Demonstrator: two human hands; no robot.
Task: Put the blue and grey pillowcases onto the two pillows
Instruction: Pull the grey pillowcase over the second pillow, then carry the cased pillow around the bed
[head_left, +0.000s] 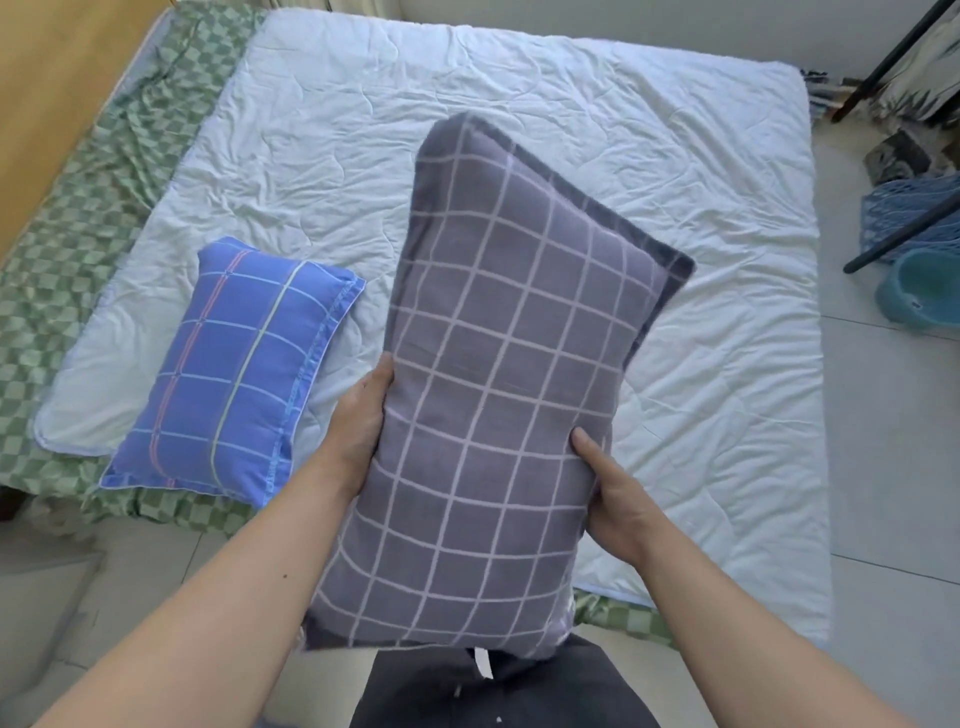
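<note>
The blue pillow (236, 371) lies at the left of the frame on the white quilt (519, 104). My left hand (358, 431) and right hand (615, 499) squeeze the grey pillow (498, 395) in the middle; its long way runs from me up the frame, and my left hand is nearer the blue one.

A grey pillow (498, 395) crossed by a pale, whitish grid, with a darker grey border, is gripped at both sides. Left of that grip lies a blue pillow (239, 374) with white, cream and pink-red lines. Beyond both spreads a white quilt (571, 130) over a green-and-pale checked sheet (88, 208).
</note>
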